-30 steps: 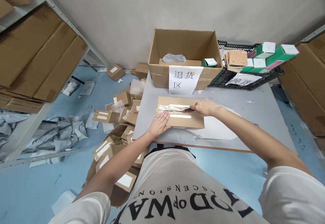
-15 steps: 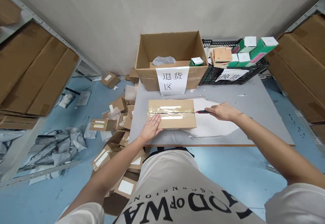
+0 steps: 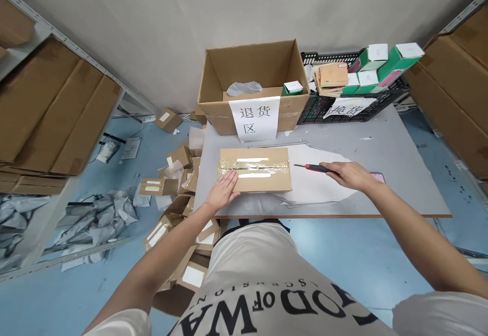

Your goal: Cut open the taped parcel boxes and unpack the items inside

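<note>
A taped cardboard box (image 3: 253, 186) lies in front of me on the table, with clear tape and white strips on its top. My left hand (image 3: 224, 188) rests flat on the box's near left corner, fingers stretched over the top and thumb by the front side. To the right of the box, my right hand (image 3: 345, 173) is closed around the handle of a red-and-black screwdriver (image 3: 318, 168). Its thin metal tip points left at the box's right end, a small gap away. The tape's middle seam looks split at the right end.
A large open carton (image 3: 217, 117) with a paper sign stands at the back, beside a black crate (image 3: 316, 115) of green boxes and booklets. White sheets (image 3: 316, 186) lie on the table (image 3: 412, 193). A phone (image 3: 378, 177) is behind my right wrist. Small cartons (image 3: 156, 187) cover the floor leftward.
My right hand has drawn the screwdriver back to the right, so its tip has come away from the box's end. My left hand stays on the box. The view has shifted slightly.
</note>
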`<state>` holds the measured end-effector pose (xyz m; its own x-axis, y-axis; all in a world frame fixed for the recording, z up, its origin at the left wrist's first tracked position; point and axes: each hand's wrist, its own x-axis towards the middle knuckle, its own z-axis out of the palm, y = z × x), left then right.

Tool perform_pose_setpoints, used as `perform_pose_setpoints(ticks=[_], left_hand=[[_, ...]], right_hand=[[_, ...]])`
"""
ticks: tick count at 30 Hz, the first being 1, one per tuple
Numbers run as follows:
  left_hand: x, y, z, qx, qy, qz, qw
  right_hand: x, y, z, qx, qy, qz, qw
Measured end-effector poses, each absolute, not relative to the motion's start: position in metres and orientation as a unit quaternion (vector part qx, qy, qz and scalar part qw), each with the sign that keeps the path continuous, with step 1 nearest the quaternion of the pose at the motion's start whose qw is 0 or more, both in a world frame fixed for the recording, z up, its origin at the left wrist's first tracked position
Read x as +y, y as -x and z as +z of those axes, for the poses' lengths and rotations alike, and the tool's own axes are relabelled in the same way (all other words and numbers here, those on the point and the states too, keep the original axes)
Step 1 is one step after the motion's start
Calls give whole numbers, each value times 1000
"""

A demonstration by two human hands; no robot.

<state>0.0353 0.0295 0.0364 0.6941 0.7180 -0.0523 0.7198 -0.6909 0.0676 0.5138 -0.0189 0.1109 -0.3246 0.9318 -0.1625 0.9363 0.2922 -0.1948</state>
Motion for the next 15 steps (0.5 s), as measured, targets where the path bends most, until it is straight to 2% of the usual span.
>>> perform_pose_setpoints(ticks=[5, 8, 11, 15], left_hand=[[30, -37, 41, 395, -917, 10, 53], [31, -40, 49, 403, -914, 16, 53], [36, -44, 56, 419, -907, 20, 41], [41, -51, 59, 463, -886, 9, 31]], right_hand=[[-48, -490, 63, 623, -666, -326, -249], [-53, -454, 37, 474, -661, -445, -373], [-54, -429, 26, 395, -638, -500, -432], [-56, -421, 25, 359, -623, -534, -444]])
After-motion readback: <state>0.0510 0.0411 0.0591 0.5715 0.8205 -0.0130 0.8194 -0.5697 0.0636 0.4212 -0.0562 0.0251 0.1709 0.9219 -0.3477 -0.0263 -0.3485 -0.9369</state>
